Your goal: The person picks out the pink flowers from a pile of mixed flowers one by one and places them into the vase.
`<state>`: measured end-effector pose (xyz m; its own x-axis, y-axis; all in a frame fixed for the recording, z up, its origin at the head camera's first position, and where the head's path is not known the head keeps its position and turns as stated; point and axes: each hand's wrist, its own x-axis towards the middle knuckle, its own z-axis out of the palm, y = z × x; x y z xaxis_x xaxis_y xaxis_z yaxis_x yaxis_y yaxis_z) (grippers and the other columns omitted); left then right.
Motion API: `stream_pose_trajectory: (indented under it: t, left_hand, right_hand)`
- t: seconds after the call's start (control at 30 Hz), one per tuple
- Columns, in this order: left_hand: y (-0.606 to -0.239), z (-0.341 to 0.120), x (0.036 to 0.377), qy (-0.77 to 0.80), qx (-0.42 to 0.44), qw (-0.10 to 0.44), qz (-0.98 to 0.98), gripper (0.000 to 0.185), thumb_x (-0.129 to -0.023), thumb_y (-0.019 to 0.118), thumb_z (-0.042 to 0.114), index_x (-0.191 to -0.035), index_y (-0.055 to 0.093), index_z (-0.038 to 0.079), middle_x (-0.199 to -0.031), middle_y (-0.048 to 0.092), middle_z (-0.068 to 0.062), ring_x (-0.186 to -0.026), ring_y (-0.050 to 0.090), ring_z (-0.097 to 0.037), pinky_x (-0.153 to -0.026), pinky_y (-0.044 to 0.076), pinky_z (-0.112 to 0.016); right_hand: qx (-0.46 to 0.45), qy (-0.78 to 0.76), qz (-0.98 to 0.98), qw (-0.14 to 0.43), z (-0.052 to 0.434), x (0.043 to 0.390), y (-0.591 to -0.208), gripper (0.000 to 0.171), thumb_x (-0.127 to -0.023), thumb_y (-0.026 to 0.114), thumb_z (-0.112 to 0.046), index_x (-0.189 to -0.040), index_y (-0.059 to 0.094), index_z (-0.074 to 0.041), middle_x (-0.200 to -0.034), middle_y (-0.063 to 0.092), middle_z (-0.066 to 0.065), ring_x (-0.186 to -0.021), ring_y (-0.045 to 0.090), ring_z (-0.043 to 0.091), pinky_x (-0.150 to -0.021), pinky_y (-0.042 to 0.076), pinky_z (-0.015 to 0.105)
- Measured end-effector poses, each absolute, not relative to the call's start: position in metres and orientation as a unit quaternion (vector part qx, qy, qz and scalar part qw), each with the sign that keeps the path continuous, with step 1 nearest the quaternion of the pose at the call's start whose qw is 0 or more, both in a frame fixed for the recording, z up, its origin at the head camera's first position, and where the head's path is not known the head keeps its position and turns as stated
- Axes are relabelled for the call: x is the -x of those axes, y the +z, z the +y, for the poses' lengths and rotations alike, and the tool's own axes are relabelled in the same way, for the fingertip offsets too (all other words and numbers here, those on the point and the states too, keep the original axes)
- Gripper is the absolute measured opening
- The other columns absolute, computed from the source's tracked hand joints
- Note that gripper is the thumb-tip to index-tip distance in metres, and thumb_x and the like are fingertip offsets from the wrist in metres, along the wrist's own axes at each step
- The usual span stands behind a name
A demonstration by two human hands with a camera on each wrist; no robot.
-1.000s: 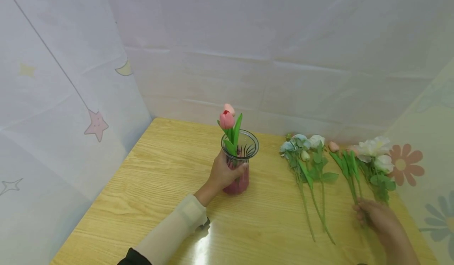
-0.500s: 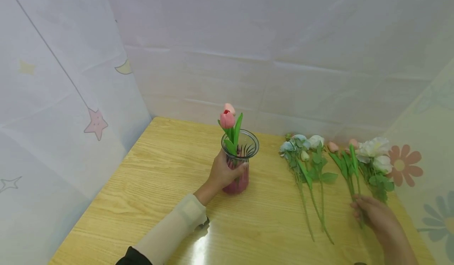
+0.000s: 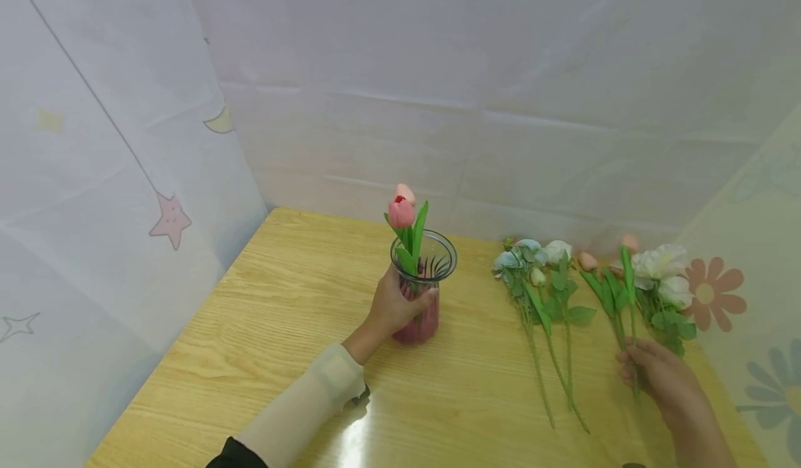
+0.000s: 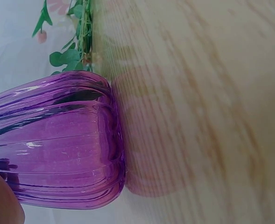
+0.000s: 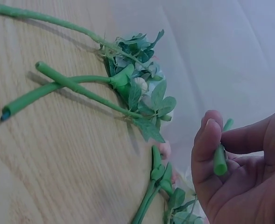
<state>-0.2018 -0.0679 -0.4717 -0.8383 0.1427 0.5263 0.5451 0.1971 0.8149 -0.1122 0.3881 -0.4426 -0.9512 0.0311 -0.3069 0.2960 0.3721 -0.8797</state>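
Note:
My left hand [image 3: 395, 304] grips a ribbed glass vase [image 3: 421, 322], which looks pinkish-purple low down and clear at the rim. In the left wrist view the purple vase [image 4: 62, 149] stands on the wooden table, with a fingertip at its side. Two pink tulips [image 3: 401, 212] with green leaves stand in it, leaning to the left of its mouth. At the right, my right hand [image 3: 663, 377] pinches the stem of a pink tulip [image 3: 628, 266]. Up close, that green stem [image 5: 220, 161] sits between thumb and fingers, raised above the table.
Blue and white flowers [image 3: 538, 252] lie on the table [image 3: 300, 280] right of the vase, stems toward me. Further right lie another pink tulip [image 3: 588, 261] and white flowers [image 3: 663, 263] with leaves, close to the printed cloth wall [image 3: 763, 245].
The right hand has lifted one tulip from beside the others; its bloom has risen and now stands apart from the lying tulip. The left hand and vase have stayed in place.

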Motion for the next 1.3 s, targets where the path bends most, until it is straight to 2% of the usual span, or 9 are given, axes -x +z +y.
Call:
stream_pose_trajectory:
  t: [0.03,0.23,0.33,0.63,0.83,0.93,1.07,1.17,1.3]
  left_hand:
    - [-0.471,-0.068,0.202,-0.591,0.228,0.171,-0.755,0.069,-0.084,0.076,0.031,-0.14,0.043,0.006,-0.129,0.063,-0.013,-0.122,0.062,-0.026,-0.105,0.051,-0.042]
    - [-0.469,-0.068,0.201,-0.592,0.225,0.167,-0.756,0.07,-0.084,0.077,0.028,-0.141,0.042,0.007,-0.13,0.063,-0.013,-0.123,0.061,-0.026,-0.107,0.05,-0.042]
    - [-0.469,-0.068,0.2,-0.595,0.224,0.162,-0.754,0.069,-0.084,0.077,0.028,-0.14,0.043,0.007,-0.129,0.063,-0.013,-0.123,0.061,-0.026,-0.107,0.05,-0.042]
    - [-0.469,-0.069,0.2,-0.596,0.232,0.166,-0.75,0.069,-0.085,0.076,0.03,-0.141,0.042,0.008,-0.131,0.062,-0.015,-0.124,0.06,-0.027,-0.108,0.049,-0.044]
    - [-0.469,-0.069,0.201,-0.6,0.231,0.16,-0.749,0.07,-0.085,0.076,0.028,-0.142,0.042,0.007,-0.132,0.061,-0.018,-0.125,0.06,-0.028,-0.108,0.048,-0.045]
    - [-0.469,-0.069,0.201,-0.605,0.228,0.154,-0.748,0.071,-0.084,0.077,0.024,-0.142,0.042,0.005,-0.132,0.061,-0.016,-0.125,0.06,-0.027,-0.109,0.048,-0.044]
    - [-0.469,-0.069,0.201,-0.616,0.227,0.146,-0.74,0.073,-0.083,0.079,0.018,-0.143,0.041,0.003,-0.133,0.061,-0.015,-0.125,0.059,-0.029,-0.109,0.047,-0.046]
    - [-0.469,-0.069,0.201,-0.62,0.228,0.144,-0.737,0.074,-0.082,0.079,0.016,-0.144,0.041,0.003,-0.134,0.06,-0.018,-0.126,0.059,-0.032,-0.11,0.046,-0.049]
    - [-0.469,-0.068,0.202,-0.613,0.225,0.146,-0.743,0.073,-0.082,0.078,0.018,-0.143,0.041,0.006,-0.134,0.061,-0.016,-0.126,0.059,-0.029,-0.11,0.047,-0.046]
  right_hand:
    - [-0.102,-0.558,0.815,0.116,0.387,0.112,-0.442,0.056,-0.111,0.035,-0.022,-0.146,0.023,0.02,-0.094,0.064,-0.008,-0.076,0.064,0.009,-0.07,0.058,0.025]
    - [-0.104,-0.557,0.815,0.119,0.382,0.112,-0.435,0.061,-0.111,0.035,-0.024,-0.15,0.017,0.02,-0.094,0.064,-0.014,-0.078,0.066,0.008,-0.073,0.057,0.023]
    - [-0.096,-0.561,0.814,0.119,0.378,0.112,-0.431,0.064,-0.111,0.034,-0.023,-0.15,0.009,0.021,-0.095,0.064,-0.014,-0.078,0.066,0.008,-0.072,0.057,0.023]
    - [-0.075,-0.587,0.8,0.095,0.368,0.113,-0.428,0.067,-0.11,0.04,-0.024,-0.15,0.01,0.021,-0.094,0.064,-0.018,-0.074,0.066,0.009,-0.071,0.056,0.021]
    - [-0.064,-0.6,0.793,0.088,0.364,0.115,-0.424,0.07,-0.11,0.042,-0.026,-0.15,0.008,0.021,-0.102,0.06,-0.026,-0.076,0.067,0.01,-0.07,0.056,0.023]
    - [-0.062,-0.609,0.787,0.084,0.362,0.115,-0.423,0.071,-0.109,0.044,-0.026,-0.15,0.009,0.02,-0.104,0.06,-0.025,-0.076,0.067,0.011,-0.07,0.057,0.024]
    - [-0.065,-0.621,0.777,0.08,0.359,0.115,-0.421,0.06,-0.109,0.045,-0.027,-0.149,0.021,0.01,-0.101,0.063,-0.017,-0.076,0.066,0.011,-0.07,0.057,0.025]
    - [-0.064,-0.633,0.768,0.072,0.356,0.115,-0.419,0.041,-0.108,0.047,-0.027,-0.139,0.037,-0.002,-0.098,0.065,-0.011,-0.076,0.066,0.011,-0.069,0.057,0.025]
    - [-0.059,-0.639,0.764,0.066,0.351,0.113,-0.416,0.029,-0.108,0.048,-0.028,-0.13,0.043,-0.01,-0.098,0.065,-0.008,-0.076,0.066,0.012,-0.07,0.056,0.025]
